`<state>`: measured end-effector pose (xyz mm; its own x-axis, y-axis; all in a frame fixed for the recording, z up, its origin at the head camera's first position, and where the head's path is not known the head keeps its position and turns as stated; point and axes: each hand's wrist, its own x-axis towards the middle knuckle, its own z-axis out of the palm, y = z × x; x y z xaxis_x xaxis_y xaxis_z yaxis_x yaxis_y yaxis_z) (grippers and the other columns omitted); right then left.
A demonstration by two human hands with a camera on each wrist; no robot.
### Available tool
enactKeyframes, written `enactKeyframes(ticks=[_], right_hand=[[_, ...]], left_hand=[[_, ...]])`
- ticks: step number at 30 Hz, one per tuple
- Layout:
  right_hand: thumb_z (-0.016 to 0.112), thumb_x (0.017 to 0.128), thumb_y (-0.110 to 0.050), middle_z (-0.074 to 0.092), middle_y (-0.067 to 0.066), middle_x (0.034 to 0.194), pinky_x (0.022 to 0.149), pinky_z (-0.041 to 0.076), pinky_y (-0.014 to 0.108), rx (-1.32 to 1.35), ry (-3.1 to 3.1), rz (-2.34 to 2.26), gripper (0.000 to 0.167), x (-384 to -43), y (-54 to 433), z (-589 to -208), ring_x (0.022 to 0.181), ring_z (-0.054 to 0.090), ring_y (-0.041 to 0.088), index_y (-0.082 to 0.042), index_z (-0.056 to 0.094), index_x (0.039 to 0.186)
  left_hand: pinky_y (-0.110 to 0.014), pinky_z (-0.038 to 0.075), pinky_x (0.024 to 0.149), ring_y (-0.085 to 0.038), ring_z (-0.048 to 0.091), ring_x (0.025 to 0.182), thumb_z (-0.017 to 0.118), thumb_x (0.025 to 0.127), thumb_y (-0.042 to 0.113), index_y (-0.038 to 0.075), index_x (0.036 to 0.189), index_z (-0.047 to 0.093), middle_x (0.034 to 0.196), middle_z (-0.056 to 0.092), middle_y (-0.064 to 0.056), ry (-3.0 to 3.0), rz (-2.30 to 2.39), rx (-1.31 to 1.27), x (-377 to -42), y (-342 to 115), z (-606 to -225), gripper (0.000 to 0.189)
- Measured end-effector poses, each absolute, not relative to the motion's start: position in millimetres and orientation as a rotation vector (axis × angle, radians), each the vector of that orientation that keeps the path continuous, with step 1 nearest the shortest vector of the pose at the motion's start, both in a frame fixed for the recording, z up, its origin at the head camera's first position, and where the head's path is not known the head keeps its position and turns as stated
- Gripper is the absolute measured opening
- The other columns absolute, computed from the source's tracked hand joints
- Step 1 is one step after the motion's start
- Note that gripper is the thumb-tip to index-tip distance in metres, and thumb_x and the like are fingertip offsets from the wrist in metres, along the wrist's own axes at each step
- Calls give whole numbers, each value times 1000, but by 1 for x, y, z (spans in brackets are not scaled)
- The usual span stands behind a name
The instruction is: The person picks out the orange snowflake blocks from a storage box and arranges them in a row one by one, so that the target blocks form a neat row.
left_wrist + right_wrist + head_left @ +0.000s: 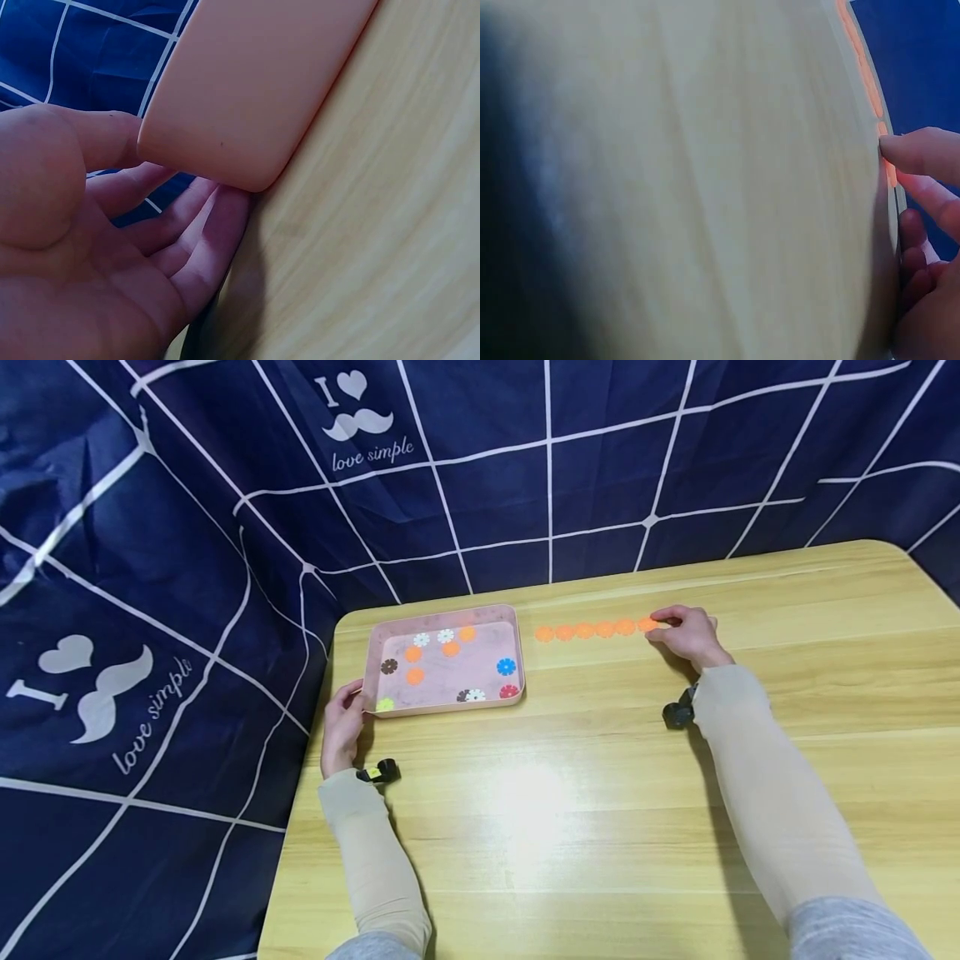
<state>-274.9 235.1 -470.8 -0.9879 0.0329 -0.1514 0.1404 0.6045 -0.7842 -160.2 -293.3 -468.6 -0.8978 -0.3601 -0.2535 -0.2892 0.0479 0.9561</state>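
Observation:
A shallow pink tray [447, 708] stands at the back left of the table. My left hand [343, 727] grips its front left corner; in the left wrist view the thumb lies at the rim and the other fingers bend against the outer wall. Right of the tray runs a row of orange notched plastic discs [584, 631] lying flat. My right hand [688, 634] pinches the orange disc [647, 624] at the row's right end between thumb and forefinger. In the right wrist view, that orange disc [890, 175] shows edge-on, low at the table surface.
Inside the tray lie loose notched discs: several orange ones [414, 676], a blue disc [506, 667], a red disc [509, 692], a yellow-green disc [385, 704], plus white and brown ones. A dark blue curtain [495, 485] with white lines hangs behind the wooden table [600, 827].

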Motion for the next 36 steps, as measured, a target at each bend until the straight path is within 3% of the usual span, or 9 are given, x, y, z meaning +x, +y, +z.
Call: enactKeyframes(ticks=[10, 20, 31, 34, 36], right_hand=[[65, 90, -18, 52, 26, 131, 98, 19, 51, 111, 2746, -1330, 43, -274, 234, -472, 126, 30, 41, 2, 58, 127], [66, 90, -19, 43, 27, 137, 96, 19, 52, 120, 2710, -1347, 46, -275, 235, -473, 127, 18, 40, 0, 55, 131], [65, 91, -23, 45, 25, 140, 96, 21, 50, 104, 2707, -1320, 51, -274, 236, -469, 126, 21, 38, -1, 51, 135], [64, 91, -25, 48, 24, 135, 99, 19, 51, 113, 2695, -1343, 52, -274, 235, -465, 121, 27, 37, -1, 50, 135], [63, 92, -28, 49, 19, 127, 99, 23, 47, 144, 2670, -1374, 53, -274, 230, -460, 116, 31, 32, 0, 49, 135]], left_hand=[[-17, 48, 70, -10, 53, 86, 42, 99, 6, 1, 139, 47, 120, 52, -14, -2221, -2029, 696, -161, -293, -469, 40], [-17, 48, 69, -8, 53, 85, 43, 99, 6, 1, 138, 47, 117, 52, -11, -2222, -2026, 699, -160, -292, -468, 40], [-18, 46, 71, -10, 51, 87, 42, 100, 7, 3, 139, 49, 115, 51, -9, -2256, -1995, 710, -162, -292, -468, 40], [-17, 46, 70, -11, 51, 87, 43, 100, 7, 3, 139, 49, 116, 51, -10, -2257, -1992, 708, -162, -293, -468, 40], [-17, 46, 69, -12, 51, 86, 43, 99, 7, 3, 138, 49, 118, 52, -10, -2252, -1996, 706, -162, -293, -468, 40]])
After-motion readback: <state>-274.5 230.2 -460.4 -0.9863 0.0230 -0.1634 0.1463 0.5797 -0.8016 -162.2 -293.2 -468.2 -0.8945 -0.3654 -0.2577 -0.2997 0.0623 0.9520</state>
